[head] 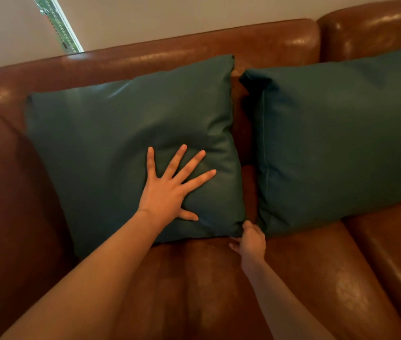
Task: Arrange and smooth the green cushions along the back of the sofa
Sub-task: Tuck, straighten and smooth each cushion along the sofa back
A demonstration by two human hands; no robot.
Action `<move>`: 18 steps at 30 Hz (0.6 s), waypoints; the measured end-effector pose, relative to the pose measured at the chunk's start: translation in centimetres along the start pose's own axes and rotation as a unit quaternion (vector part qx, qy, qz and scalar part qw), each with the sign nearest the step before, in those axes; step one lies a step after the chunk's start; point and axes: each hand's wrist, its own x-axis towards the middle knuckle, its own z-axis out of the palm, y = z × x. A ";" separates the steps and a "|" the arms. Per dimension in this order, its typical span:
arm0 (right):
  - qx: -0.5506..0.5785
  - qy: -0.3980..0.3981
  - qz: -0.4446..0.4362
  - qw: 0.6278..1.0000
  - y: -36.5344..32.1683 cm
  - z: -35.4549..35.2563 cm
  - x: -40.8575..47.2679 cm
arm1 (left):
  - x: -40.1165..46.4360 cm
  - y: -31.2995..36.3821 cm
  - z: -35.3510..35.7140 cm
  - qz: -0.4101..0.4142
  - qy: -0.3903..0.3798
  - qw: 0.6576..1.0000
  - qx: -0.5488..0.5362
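Observation:
Two dark green cushions lean against the back of a brown leather sofa [194, 42]. The left cushion [111, 133] stands slightly tilted; my left hand [170, 190] lies flat on its lower middle with fingers spread, denting the surface. My right hand [251, 241] pinches the left cushion's lower right corner down at the seat. The right cushion [341, 133] stands beside it, a narrow gap of sofa leather between the two, and neither hand touches it.
The sofa seat [219, 290] stretches in front of the cushions. A second seat and back section [378, 25] continues to the right. Behind the sofa is a pale wall with a slanted window strip [59, 25] at upper left.

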 end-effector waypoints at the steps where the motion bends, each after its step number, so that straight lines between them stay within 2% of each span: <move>1: 0.011 0.001 0.005 1.000 -0.2 0.2 0.0 | 0.0 0.0 0.0 -0.001 0.001 1.000 -0.002; 7: 0.043 -0.005 0.000 0.999 -0.4 0.5 -0.7 | -0.2 0.3 -0.1 0.000 -0.004 1.000 -0.010; 9: 0.066 0.017 0.003 0.998 -0.2 1.2 -0.7 | -0.2 0.3 -0.2 0.002 -0.014 1.000 -0.014; 11: 0.097 0.046 0.020 0.994 -0.3 1.6 -0.9 | -0.1 0.4 -0.3 -0.001 -0.017 1.000 -0.020; 13: 0.132 0.038 0.047 0.989 -0.6 1.4 -1.7 | 0.0 0.6 -0.4 -0.001 -0.023 0.999 -0.027; 16: 0.111 0.016 0.042 0.993 -0.9 0.7 -2.1 | -0.1 0.7 -0.4 -0.003 -0.025 0.999 -0.034; 18: 0.104 0.030 0.040 0.993 -0.7 0.8 -1.6 | -0.1 0.8 -0.4 0.000 -0.027 0.999 -0.037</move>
